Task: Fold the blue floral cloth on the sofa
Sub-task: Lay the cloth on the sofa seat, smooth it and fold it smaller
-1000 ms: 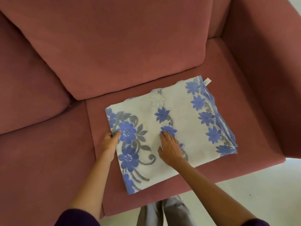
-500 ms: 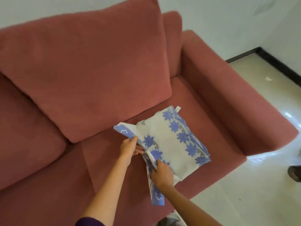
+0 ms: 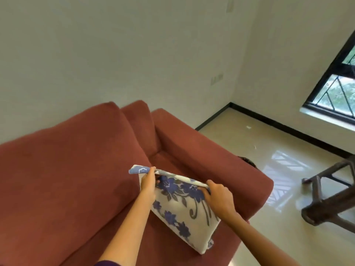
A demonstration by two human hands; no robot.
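Head camera looks down over a red sofa (image 3: 63, 169), its back cushions filling the left side against a pale wall (image 3: 115, 54). Over the seat, the left hand (image 3: 148, 186) comes in from below, fingers curled tight and pinching the top edge of the blue floral cloth (image 3: 182, 210) near its left corner. That corner flops out past the hand, a blue strip with a white flower on it. Cloth is up off the seat at the top and folded into a thick panel; it hangs at a slant, with its lower corner down by the front edge of the seat cushion. Whether that corner touches the cushion, I cannot tell. Blue flowers and grey swirls run across the white face turned toward the camera. Right hand (image 3: 219, 198) grips the same top edge at the right corner, thumb on top, fingers wrapped under the fold. Both hands sit just in front of the sofa's right armrest (image 3: 221, 164). Further right, glossy cream floor (image 3: 249, 150) with window glare, a dark wooden stool (image 3: 330, 200) lying tipped, and a dark-framed window (image 3: 338, 81) at the edge.
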